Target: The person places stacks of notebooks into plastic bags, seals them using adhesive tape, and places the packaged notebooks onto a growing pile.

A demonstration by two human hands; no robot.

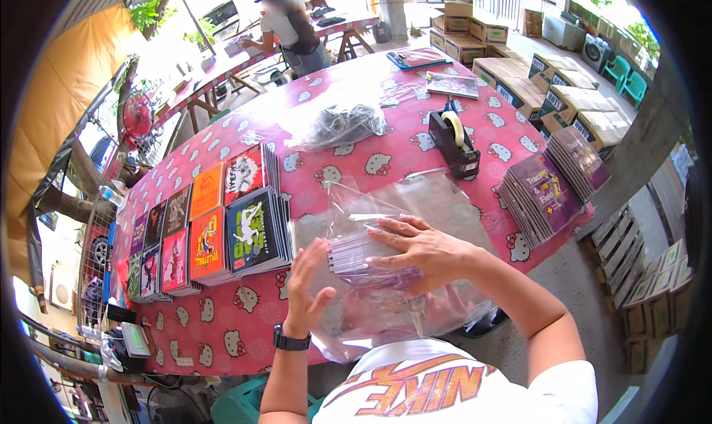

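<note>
A stack of purple-edged notebooks point(348, 257) lies in front of me, inside or under a clear plastic bag point(437, 194); the glare hides which. My right hand point(423, 253) rests on top of the stack, fingers spread over the plastic. At the stack's left side my left hand point(305, 294) is upright with its fingers stretched out, the thumb apart; whether it touches the stack I cannot tell. Close by on the left stand several piles of colourful notebooks point(256, 227). To the right sit piles of purple spiral notebooks point(545, 194).
A black tape dispenser point(454, 142) stands beyond the plastic, near a crumpled clear bag point(337, 124) with dark contents. Farther back lie a blue-edged folder point(415, 58) and a flat printed item point(452, 85). Cardboard boxes point(512, 79) are stacked behind; another person point(297, 31) works at a far table.
</note>
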